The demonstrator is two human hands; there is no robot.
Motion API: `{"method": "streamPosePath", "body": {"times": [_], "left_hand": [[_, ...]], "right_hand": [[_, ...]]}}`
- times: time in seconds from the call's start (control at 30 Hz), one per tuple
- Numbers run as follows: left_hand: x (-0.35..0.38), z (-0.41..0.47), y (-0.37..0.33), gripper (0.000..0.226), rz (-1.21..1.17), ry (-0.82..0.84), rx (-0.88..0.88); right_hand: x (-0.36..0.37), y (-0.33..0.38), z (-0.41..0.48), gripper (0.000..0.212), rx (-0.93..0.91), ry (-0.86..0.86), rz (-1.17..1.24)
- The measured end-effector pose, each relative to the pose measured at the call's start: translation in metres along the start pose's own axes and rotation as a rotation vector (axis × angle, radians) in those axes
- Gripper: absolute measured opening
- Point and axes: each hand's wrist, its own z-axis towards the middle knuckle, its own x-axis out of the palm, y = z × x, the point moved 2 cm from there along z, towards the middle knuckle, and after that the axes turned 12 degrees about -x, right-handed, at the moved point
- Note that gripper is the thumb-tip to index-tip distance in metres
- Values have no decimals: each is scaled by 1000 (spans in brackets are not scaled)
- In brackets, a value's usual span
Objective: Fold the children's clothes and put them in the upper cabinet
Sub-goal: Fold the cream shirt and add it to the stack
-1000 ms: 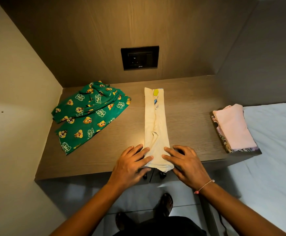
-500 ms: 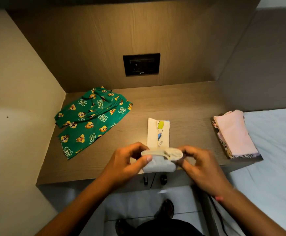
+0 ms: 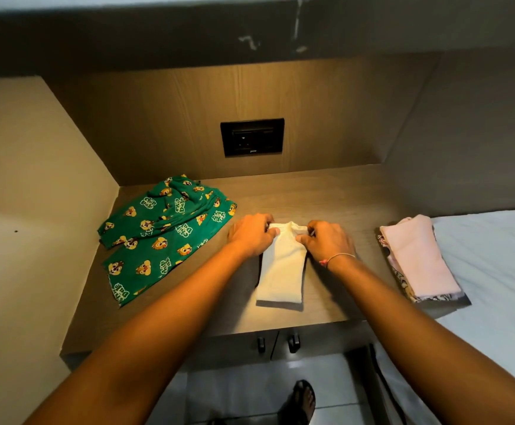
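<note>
A cream children's garment (image 3: 282, 269) lies folded in half on the wooden counter (image 3: 336, 194), a narrow strip pointing away from me. My left hand (image 3: 251, 234) pinches its far left corner and my right hand (image 3: 326, 239) pinches its far right corner. Green printed children's clothes (image 3: 164, 234) lie unfolded on the counter's left side. A folded pink garment (image 3: 415, 256) rests on a patterned one at the counter's right edge. The underside of the upper cabinet (image 3: 250, 35) spans the top of the view.
A black wall socket (image 3: 252, 137) sits in the back panel. Walls close in the counter at left and back. A bed with a white sheet (image 3: 492, 265) adjoins on the right. Two cabinet knobs (image 3: 277, 343) show under the counter; my sandalled foot (image 3: 302, 400) is below.
Both hands lifted the near end of the cream garment and carried it to the far end, folding it in half. The view has tilted up, showing the upper cabinet's underside.
</note>
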Motion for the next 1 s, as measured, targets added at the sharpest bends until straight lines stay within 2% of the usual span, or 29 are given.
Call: {"method": "streamPosePath", "body": {"times": [0.1,0.17,0.23,0.33,0.5,0.57,0.6,0.67,0.7,0.77,0.83,1.0], "left_hand": [[13,-12,15,61,-1,-133,158],[21,-23,31,78,75,-93,388],[30,-29,46,89,254,-14,546],[44,-30,60,97,414,91,536],[43,-25,59,98,444,64,506],[44,-30,59,98,400,41,448],[43,-34,59,96,323,-4,380],[40,-42,59,84,145,-145,189],[40,-45,57,75,92,-198,98],[43,-48,50,59,68,-202,-31],[46,-47,39,47,41,-135,-122],[43,-39,25,22,-164,-22,-290]], "right_hand": [[5,-4,-12,39,-56,-119,51],[9,-5,-27,48,-247,-210,37],[23,-7,-42,62,-390,-88,-95],[51,-17,-52,72,-390,196,-237],[47,-20,-40,73,-395,281,-274],[42,-18,-46,73,-361,200,-205],[40,-17,-52,72,-310,91,-130],[34,-15,-64,64,-138,-120,-23],[34,-12,-66,60,-53,-154,1],[38,-1,-63,51,74,-90,1],[41,12,-58,44,139,-62,37],[42,28,-50,28,242,-114,230]]}}
